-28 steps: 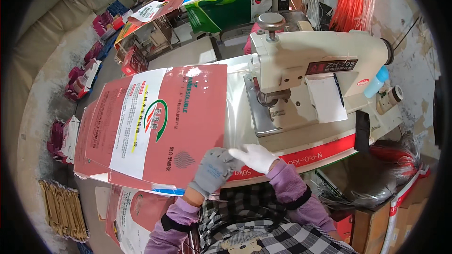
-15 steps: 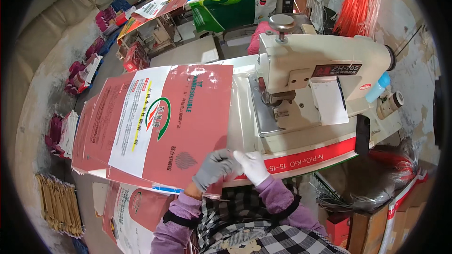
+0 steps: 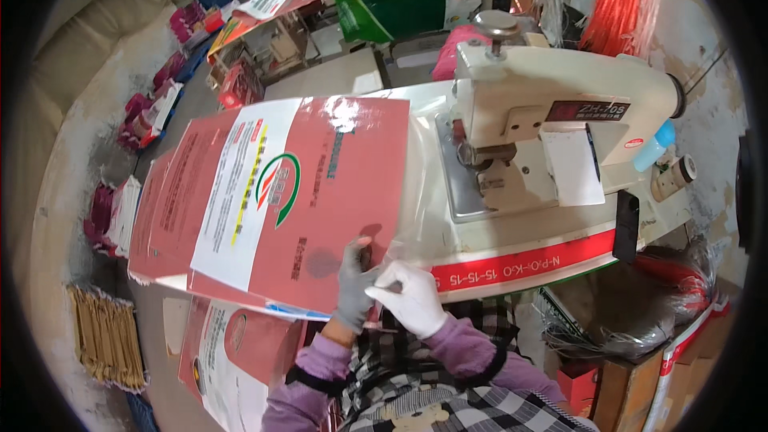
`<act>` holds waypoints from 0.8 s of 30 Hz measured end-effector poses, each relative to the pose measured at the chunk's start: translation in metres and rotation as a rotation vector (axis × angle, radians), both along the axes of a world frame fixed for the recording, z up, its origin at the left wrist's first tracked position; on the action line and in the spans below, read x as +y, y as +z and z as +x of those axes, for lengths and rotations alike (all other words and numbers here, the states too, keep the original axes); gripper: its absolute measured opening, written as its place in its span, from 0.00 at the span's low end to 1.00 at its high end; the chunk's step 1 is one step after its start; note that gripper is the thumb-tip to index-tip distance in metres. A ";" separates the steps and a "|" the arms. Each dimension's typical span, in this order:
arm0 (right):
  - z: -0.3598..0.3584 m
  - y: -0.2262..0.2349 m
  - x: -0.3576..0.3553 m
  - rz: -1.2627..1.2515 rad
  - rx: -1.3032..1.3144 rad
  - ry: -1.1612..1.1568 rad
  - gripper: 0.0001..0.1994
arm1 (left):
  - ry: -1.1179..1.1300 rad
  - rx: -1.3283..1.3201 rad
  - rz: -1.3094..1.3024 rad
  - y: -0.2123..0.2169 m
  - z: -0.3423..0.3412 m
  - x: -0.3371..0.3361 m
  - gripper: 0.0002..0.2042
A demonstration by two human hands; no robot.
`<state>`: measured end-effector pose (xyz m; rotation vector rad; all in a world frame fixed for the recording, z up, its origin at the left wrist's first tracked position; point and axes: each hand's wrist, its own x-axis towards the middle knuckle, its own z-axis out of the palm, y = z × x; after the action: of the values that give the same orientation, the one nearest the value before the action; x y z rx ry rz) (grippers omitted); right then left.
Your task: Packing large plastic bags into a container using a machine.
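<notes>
Your stack of red printed sacks point(image 3: 344, 184) lies on the surface point(image 3: 480, 244) to the left of the sewing machine point(image 3: 552, 104), printed face up, with its right edge just beside the metal plate point(image 3: 468, 184) but apart from it. The top sack looks not yet taken up: it lies flat, and nothing red shows on the plate beneath the machine's head. Your left hand point(image 3: 354, 284), in a grey glove, is half curled over the near right corner of the stack; whether it presses on the sack there, you cannot be told from this view. Your right hand point(image 3: 416, 300), in a white glove, has its thumb and forefinger drawn together right beside the left one, and whether anything thin is pinched between them is too small to tell. So, as a judgement, your attention is at your own gloved hands rather than on a sack, and every sheet in the stack seems left as it lies. A second pile of printed sacks point(image 3: 228, 352) lies lower down, near your left forearm, but nothing visible marks it as handled or unhandled, so how much is finished cannot be settled. White paper point(image 3: 574, 168) rests against the machine, out of your reach for now.
</notes>
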<state>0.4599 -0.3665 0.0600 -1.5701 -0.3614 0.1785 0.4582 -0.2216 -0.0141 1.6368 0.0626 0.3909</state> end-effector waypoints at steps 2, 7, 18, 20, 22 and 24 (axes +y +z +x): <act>0.005 -0.021 -0.002 0.043 -0.039 -0.018 0.08 | -0.105 0.123 0.594 0.028 0.005 -0.003 0.18; 0.008 -0.051 -0.014 -0.043 -0.084 0.219 0.13 | -0.335 0.522 1.055 0.073 0.004 0.029 0.09; 0.012 -0.040 -0.007 -0.136 -0.340 0.492 0.18 | -0.228 0.526 0.658 0.109 -0.021 0.036 0.07; 0.016 -0.035 0.006 -0.356 -0.492 0.461 0.16 | -0.120 0.277 1.067 0.131 -0.050 0.043 0.09; -0.002 -0.028 0.042 -0.729 -0.807 0.525 0.15 | -0.010 0.290 1.295 0.159 -0.099 0.053 0.10; -0.008 -0.039 0.065 -0.611 -0.738 0.643 0.14 | 0.016 0.447 1.445 0.174 -0.151 0.070 0.08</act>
<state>0.4516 -0.3018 0.0211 -2.0388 -1.5073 0.2083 0.3077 -0.1516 0.1596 3.1335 0.1479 0.0059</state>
